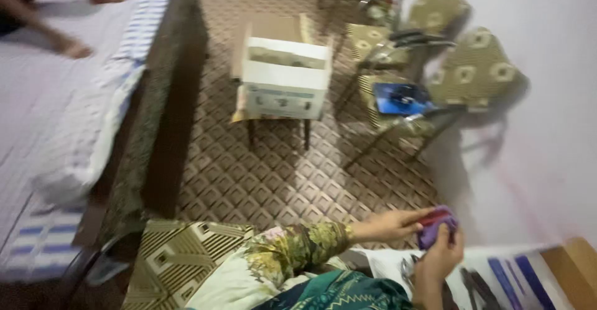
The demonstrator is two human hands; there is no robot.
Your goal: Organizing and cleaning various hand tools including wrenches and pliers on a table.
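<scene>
Nearest the head camera, a patterned green sleeve (298, 251) runs toward the left hand (398, 224), whose fingers close on one end of a small purple cloth item (438, 226) with a red patch on it. From below, the right hand (443, 257) rises and wraps its fingers round the lower side of the same purple cloth item, so both hands grip it between them, held in the air just beside the pale wall (547, 98). How tightly each hand pinches it cannot be told through the blur.

Under the purple cloth item lie printed sheets (497, 279) in white and blue. Well beyond it, on the patterned carpet (267, 179), a white cardboard box (283, 74) sits on a small stool. Right of that box stand cushioned metal-framed chairs (472, 74), one carrying a blue object (401, 98). Far left of the purple cloth item is a bed (56, 111) with a dark wooden frame, where another person's hands (74, 49) rest on the sheet.
</scene>
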